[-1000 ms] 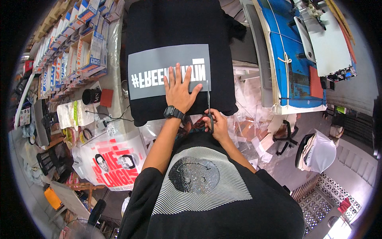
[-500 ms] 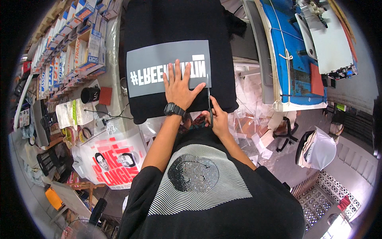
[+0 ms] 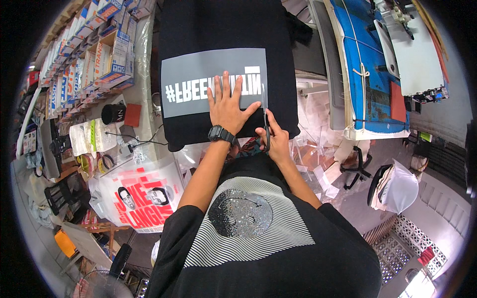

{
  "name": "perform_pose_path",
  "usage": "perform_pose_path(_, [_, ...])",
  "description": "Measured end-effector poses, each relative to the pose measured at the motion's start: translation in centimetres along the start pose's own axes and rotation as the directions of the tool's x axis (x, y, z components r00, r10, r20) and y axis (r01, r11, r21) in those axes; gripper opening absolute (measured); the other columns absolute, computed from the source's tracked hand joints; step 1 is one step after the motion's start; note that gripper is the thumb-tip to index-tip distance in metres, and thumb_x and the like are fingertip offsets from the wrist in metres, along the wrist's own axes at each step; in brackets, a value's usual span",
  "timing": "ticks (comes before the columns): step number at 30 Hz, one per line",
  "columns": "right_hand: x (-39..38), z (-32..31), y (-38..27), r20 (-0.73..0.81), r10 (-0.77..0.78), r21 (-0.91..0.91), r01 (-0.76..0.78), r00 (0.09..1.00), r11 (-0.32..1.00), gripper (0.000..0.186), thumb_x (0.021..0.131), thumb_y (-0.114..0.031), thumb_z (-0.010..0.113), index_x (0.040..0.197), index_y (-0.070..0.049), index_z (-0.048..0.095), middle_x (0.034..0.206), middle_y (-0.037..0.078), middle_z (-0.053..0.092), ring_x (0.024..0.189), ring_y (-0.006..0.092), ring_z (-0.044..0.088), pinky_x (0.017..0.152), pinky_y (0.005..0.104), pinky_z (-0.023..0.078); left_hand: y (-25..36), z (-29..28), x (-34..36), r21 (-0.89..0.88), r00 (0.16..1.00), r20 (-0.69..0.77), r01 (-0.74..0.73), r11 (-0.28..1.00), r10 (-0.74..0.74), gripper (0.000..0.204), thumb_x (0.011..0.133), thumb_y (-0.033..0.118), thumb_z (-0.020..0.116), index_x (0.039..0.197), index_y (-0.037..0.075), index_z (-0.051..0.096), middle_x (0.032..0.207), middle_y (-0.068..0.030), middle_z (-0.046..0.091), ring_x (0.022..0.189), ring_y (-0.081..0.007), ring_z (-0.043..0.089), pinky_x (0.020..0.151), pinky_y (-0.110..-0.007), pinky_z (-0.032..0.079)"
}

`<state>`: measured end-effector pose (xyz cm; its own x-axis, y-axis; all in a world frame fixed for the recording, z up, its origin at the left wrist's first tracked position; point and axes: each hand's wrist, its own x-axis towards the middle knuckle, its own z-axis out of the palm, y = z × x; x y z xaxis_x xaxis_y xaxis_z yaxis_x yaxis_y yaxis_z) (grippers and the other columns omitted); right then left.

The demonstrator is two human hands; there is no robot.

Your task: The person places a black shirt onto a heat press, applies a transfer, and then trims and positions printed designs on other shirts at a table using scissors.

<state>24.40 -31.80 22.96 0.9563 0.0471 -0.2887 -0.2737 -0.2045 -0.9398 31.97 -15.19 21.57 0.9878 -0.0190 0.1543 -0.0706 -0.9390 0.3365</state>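
Observation:
A grey sheet (image 3: 189,62) with white block lettering, upside down from my side, lies on a black garment (image 3: 223,27). My left hand (image 3: 228,109), a black watch on its wrist, rests flat on the sheet with fingers spread, covering part of the lettering. My right hand (image 3: 278,141) grips a pair of scissors (image 3: 268,134) with dark handles. Their thin blades point away from me along the sheet's right edge, close to my left thumb. Whether the blades are parted is hard to make out.
Cardboard boxes (image 3: 112,59) are stacked at the left. Beside them are a black mug (image 3: 113,114) and rolls of tape (image 3: 106,163). A red-printed sheet (image 3: 141,198) hangs lower left. To the right stands a blue-topped table (image 3: 355,30); scraps (image 3: 325,181) litter the floor.
The scissors and my right hand have moved slightly forward along the sheet's right edge. My left hand stays flat on the sheet. The whole view has shifted a little.

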Motion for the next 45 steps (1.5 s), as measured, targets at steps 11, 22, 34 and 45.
perform_pose_path(11, [3.3, -0.4, -2.2, 0.02, 0.025, 0.014, -0.026, 0.999, 1.0, 0.069, 0.092, -0.029, 0.075, 0.149, -0.004, 0.044, 0.062, -0.001, 0.053, 0.054, 0.0038, 0.052, 0.044, 0.0225, 0.046, 0.2, -0.3, 0.1, -0.018, 1.0, -0.001, 0.007, 1.0, -0.007, 0.088, 0.082, 0.07, 0.063, 0.153, 0.021, 0.043, 0.164, -0.0159, 0.025, 0.15, -0.0401, 0.022, 0.119, -0.061, 0.015])
perform_pose_path(22, [10.1, -0.5, -7.0, 0.047, -0.063, -0.019, 0.064, 0.997, 0.998, 0.068, 0.093, -0.035, 0.073, 0.145, 0.001, 0.048, 0.059, 0.005, 0.059, 0.052, 0.0064, 0.055, 0.044, 0.0278, 0.046, 0.1, -0.7, 0.0, 0.002, 0.999, 0.045, 0.021, 1.0, -0.021, 0.088, 0.083, 0.065, 0.065, 0.155, 0.021, 0.039, 0.165, -0.0153, 0.023, 0.152, -0.0394, 0.019, 0.12, -0.06, 0.015])
perform_pose_path(34, [8.5, -7.0, -5.9, 0.229, -0.323, -0.779, 0.372, 0.918, 0.504, 0.068, 0.078, -0.042, 0.079, 0.139, -0.021, 0.057, 0.097, 0.012, 0.069, 0.085, 0.0305, 0.066, 0.073, 0.0417, 0.052, -1.9, -3.9, 1.2, -0.033, 0.99, 0.124, -0.062, 0.998, 0.066, 0.097, 0.069, 0.065, 0.077, 0.146, 0.014, 0.048, 0.158, -0.0186, 0.034, 0.148, -0.0377, 0.027, 0.119, -0.059, 0.019])
perform_pose_path(45, [-5.6, -4.1, -0.1, 0.304, 0.251, 0.166, -0.31, 0.919, 0.936, 0.039, 0.086, -0.021, 0.081, 0.115, -0.005, 0.062, 0.083, 0.0, 0.061, 0.073, 0.0097, 0.062, 0.065, 0.0251, 0.055, -7.4, -6.1, 1.5, -0.254, 0.992, -0.036, -0.13, 0.959, 0.125, 0.055, 0.087, 0.031, 0.072, 0.134, 0.007, 0.058, 0.145, -0.0186, 0.047, 0.137, -0.0408, 0.041, 0.115, -0.058, 0.029])
